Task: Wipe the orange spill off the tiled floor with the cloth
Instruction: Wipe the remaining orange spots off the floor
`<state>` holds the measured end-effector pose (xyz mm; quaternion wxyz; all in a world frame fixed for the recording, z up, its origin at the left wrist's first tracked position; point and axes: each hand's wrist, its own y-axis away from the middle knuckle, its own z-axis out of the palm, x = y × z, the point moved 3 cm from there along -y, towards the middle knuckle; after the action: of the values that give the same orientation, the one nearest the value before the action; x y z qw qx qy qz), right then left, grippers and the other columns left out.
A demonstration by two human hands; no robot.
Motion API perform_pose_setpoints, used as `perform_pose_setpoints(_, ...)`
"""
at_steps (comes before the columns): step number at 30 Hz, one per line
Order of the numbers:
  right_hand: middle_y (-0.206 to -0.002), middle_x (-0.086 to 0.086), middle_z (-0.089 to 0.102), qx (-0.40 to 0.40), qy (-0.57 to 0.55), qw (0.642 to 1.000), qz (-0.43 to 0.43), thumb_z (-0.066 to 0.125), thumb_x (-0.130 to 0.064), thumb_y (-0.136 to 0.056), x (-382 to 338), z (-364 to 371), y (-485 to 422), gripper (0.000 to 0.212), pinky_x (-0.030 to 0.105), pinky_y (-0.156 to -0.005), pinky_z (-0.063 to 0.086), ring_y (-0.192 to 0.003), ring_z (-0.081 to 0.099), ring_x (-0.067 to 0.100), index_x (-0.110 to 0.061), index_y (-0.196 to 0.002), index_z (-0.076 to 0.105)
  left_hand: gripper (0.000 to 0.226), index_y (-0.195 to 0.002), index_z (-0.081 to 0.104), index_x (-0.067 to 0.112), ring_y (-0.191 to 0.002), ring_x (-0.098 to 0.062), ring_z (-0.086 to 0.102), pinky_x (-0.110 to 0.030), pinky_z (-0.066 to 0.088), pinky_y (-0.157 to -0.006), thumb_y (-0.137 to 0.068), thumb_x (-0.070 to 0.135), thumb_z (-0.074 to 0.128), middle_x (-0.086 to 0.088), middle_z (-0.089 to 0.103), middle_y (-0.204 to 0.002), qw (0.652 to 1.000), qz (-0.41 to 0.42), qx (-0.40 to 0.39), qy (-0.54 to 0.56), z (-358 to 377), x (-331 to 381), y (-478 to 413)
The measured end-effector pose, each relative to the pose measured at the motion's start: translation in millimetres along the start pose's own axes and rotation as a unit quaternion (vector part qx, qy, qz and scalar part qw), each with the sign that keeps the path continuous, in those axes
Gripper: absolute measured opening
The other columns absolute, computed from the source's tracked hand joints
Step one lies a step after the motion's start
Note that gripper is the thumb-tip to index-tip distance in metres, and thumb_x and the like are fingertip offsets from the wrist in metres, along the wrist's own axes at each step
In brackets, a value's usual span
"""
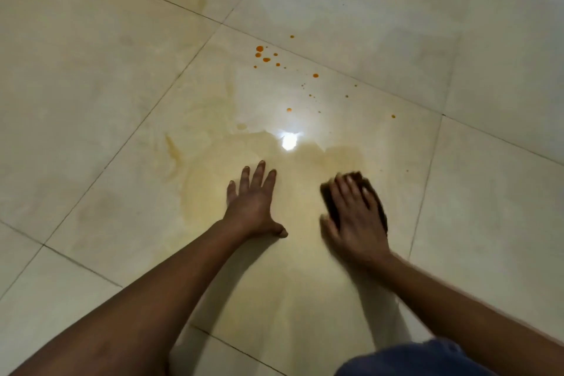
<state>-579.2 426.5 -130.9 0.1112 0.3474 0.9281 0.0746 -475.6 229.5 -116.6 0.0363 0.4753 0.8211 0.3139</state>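
- From the head camera: left hand (pixel 251 203) flat on the tiled floor (pixel 91 101), fingers straight and spread, holding nothing, likely propping up the body.
- Right hand (pixel 354 217) on top of the dark cloth (pixel 358 176), fingers spread and pressing down, not curled round it; blurry, so likely in the middle of a wipe.
- Cloth down on the floor under that palm, at the right edge of a pale yellow wet smear (pixel 213 192), near the left hand.
- Small orange drops (pixel 265 59) farther off, well apart from the cloth, not yet wiped.
- Bright light spot (pixel 289 142) between smear and drops; a bit of blue clothing (pixel 412 360) at the bottom.
- Could slip: left palm on shiny tile that looks wet, with weight on it.
- Could just spread the orange thinner, if the cloth is already soaked.
- Could miss the tiny far dots, small and scattered, some close to the tile line.
- Could lose the cloth from under flat fingers on a fast push.
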Motion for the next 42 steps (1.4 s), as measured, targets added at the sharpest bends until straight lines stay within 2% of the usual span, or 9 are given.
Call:
perform_pose_setpoints(3, -0.163, 0.000, 0.003, -0.020, -0.004, 0.999, -0.032, 0.024, -0.056, -0.095, 22.0, 2.5, 38.4, 0.072, 0.039, -0.120, 0.004, -0.151, 0.004, 0.018, -0.021, -0.156, 0.008, 0.134, -0.153, -0.008, 0.022, -0.146, -0.033, -0.019, -0.057, 0.003, -0.117, -0.060, 0.060, 0.080, -0.002, -0.025, -0.159, 1.000, -0.007, -0.005, 0.001, -3.4, 2.1, 1.9)
perform_pose_setpoints(8, -0.164, 0.004, 0.003, 0.028, -0.018, 0.994, 0.108, 0.018, -0.056, -0.093, 27.1, -14.7, -37.7, 0.076, 0.039, -0.121, 0.001, -0.150, -0.001, 0.018, -0.016, -0.156, 0.009, 0.135, -0.153, -0.007, 0.022, -0.146, -0.034, -0.017, -0.058, 0.005, -0.117, -0.059, 0.061, 0.081, -0.003, -0.023, -0.160, 1.000, -0.009, -0.007, -0.005, -2.5, 5.0, -0.5)
perform_pose_setpoints(13, -0.163, 0.002, 0.006, -0.016, -0.022, 0.999, -0.022, 0.027, -0.056, -0.095, 17.0, 13.3, 67.7, 0.074, 0.042, -0.120, 0.008, -0.150, 0.007, 0.018, -0.018, -0.156, 0.012, 0.130, -0.153, -0.006, 0.020, -0.147, -0.035, -0.013, -0.058, 0.008, -0.116, -0.063, 0.056, 0.081, -0.006, -0.022, -0.160, 0.998, 0.016, 0.013, -0.053, -12.1, 15.4, 6.8)
perform_pose_setpoints(18, -0.164, 0.005, 0.006, 0.046, -0.036, 0.988, 0.144, 0.019, -0.056, -0.093, 40.3, -13.6, -19.6, 0.075, 0.040, -0.121, 0.002, -0.150, 0.002, 0.018, -0.015, -0.156, 0.011, 0.110, -0.153, 0.007, 0.023, -0.148, -0.033, -0.003, -0.056, 0.026, -0.112, -0.072, 0.038, 0.081, -0.002, -0.010, -0.162, 0.986, 0.121, -0.041, -0.106, -9.9, 32.1, 0.3)
perform_pose_setpoints(23, -0.163, 0.000, 0.004, 0.000, -0.031, 0.999, 0.025, 0.026, -0.057, -0.095, 43.0, 7.9, 72.6, 0.074, 0.038, -0.120, 0.002, -0.151, 0.005, 0.018, -0.018, -0.156, 0.011, 0.131, -0.153, -0.002, 0.021, -0.147, -0.035, -0.013, -0.059, 0.016, -0.115, -0.060, 0.059, 0.082, -0.003, -0.019, -0.161, 0.988, 0.096, -0.077, -0.094, -6.9, 41.5, 8.3)
perform_pose_setpoints(28, -0.163, 0.006, 0.010, 0.053, -0.029, 0.981, 0.182, 0.021, -0.055, -0.093, 73.5, -13.8, -13.9, 0.075, 0.040, -0.121, 0.004, -0.150, 0.005, 0.019, -0.014, -0.155, 0.015, 0.137, -0.152, -0.011, 0.019, -0.145, -0.039, -0.019, -0.062, 0.010, -0.114, -0.058, 0.074, 0.072, -0.006, -0.027, -0.158, 0.990, 0.070, -0.052, -0.109, 6.9, 49.5, 6.8)
perform_pose_setpoints(33, -0.163, -0.001, -0.003, -0.002, -0.035, 0.998, 0.048, 0.023, -0.058, -0.095, 62.2, 4.6, 85.8, 0.075, 0.036, -0.121, -0.003, -0.150, 0.000, 0.015, -0.020, -0.156, 0.005, 0.133, -0.152, -0.012, 0.018, -0.146, -0.039, -0.014, -0.060, 0.013, -0.115, -0.063, 0.073, 0.070, -0.008, -0.025, -0.159, 0.986, 0.077, -0.042, -0.141, 5.7, 54.5, 12.8)
perform_pose_setpoints(39, -0.164, 0.007, 0.010, 0.046, -0.030, 0.984, 0.168, 0.016, -0.055, -0.089, 100.5, -17.8, -19.4, 0.078, 0.040, -0.120, 0.005, -0.150, 0.005, 0.020, -0.013, -0.155, 0.013, 0.123, -0.153, -0.011, 0.021, -0.148, -0.034, -0.010, -0.055, 0.022, -0.114, -0.072, 0.054, 0.075, -0.003, -0.021, -0.160, 0.962, 0.161, -0.077, -0.205, 2.6, 78.3, 8.4)
perform_pose_setpoints(42, -0.163, 0.001, 0.001, 0.022, -0.036, 0.996, 0.077, 0.025, -0.054, -0.093, 81.4, -2.8, 38.0, 0.076, 0.038, -0.121, 0.000, -0.151, 0.001, 0.018, -0.016, -0.156, 0.006, 0.125, -0.153, -0.009, 0.022, -0.148, -0.034, -0.009, -0.053, 0.026, -0.114, -0.069, 0.051, 0.079, -0.002, -0.019, -0.161, 0.965, 0.149, -0.100, -0.193, 0.5, 81.6, 9.1)
